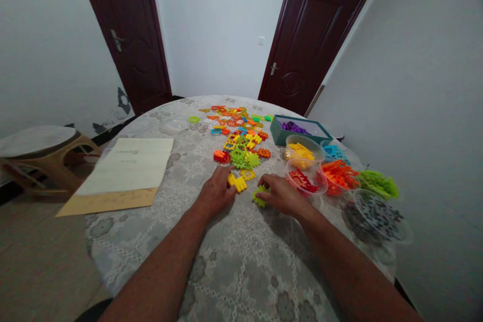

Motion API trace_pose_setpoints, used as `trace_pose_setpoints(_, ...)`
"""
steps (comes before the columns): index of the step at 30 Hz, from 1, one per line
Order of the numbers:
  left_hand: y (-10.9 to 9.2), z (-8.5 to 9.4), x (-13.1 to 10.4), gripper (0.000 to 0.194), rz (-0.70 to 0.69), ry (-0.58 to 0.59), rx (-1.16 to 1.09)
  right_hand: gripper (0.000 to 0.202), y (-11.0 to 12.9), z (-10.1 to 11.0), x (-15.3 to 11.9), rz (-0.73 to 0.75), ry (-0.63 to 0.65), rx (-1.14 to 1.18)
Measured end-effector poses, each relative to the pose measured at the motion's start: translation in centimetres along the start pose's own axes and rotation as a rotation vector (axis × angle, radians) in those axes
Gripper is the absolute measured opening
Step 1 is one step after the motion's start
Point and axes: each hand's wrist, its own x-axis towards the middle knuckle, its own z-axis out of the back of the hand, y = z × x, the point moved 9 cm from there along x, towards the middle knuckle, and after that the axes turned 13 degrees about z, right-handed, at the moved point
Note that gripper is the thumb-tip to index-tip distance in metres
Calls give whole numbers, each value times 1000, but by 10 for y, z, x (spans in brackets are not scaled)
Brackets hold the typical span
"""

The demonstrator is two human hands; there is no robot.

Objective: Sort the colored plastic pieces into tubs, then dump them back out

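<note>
My left hand [218,192] is closed on a yellow toothed piece [237,182] at the near end of a spread of coloured plastic pieces. My right hand [277,192] has its fingers curled on a lime green gear piece [259,196], low over the tablecloth. Between the hands and a little beyond lies a yellow square piece [248,175]. Green gear pieces [241,157] are just past it, with red pieces [221,156] to their left and an orange piece [263,153] to their right.
On the right stand a green box [279,133] of purple pieces and clear tubs of yellow, red [302,181], orange, blue, green and grey pieces. Paper sheets [128,166] lie on the left of the round table [241,271]. A stool [41,141] is beyond the table's left edge.
</note>
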Motion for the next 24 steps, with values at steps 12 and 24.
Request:
trace_pose_setpoints(12, 3, 6, 4, 42, -42, -57, 7, 22, -12, 1, 7, -131, -305, 996)
trace_pose_setpoints(24, 0, 8, 3, 44, -23, -43, 10, 45, -20, 1, 7, -189, -390, 1291)
